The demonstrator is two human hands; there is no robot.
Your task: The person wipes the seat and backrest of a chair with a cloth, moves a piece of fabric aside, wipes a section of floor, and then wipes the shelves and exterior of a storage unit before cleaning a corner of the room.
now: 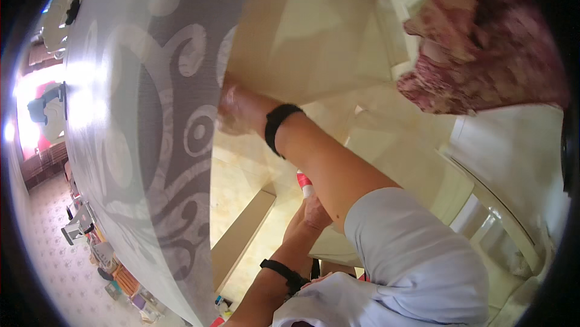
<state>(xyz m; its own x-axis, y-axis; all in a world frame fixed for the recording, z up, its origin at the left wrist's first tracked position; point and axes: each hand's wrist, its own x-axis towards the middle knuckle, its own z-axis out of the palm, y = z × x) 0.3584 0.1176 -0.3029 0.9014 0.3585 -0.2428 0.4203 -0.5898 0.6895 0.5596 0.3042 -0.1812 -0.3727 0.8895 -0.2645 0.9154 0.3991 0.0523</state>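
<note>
My right hand [235,108] is blurred, with the arm stretched across the view. It is at the hanging edge of a grey and white patterned tablecloth [199,132], where its fingers are partly hidden. I cannot tell whether it grips anything. Below that forearm, my left hand [317,211] is closed around a red and white object [304,181], probably a bottle or can. Only a short piece of it shows beside the right forearm. Both wrists wear black straps.
Cream chairs [498,218] stand at the right, one with a reddish patterned cloth [480,55] draped over it. A beige beam [244,232] runs low near the tiled floor. Assorted items [124,279] line the table's far lower side, and a stand [77,227] is among them.
</note>
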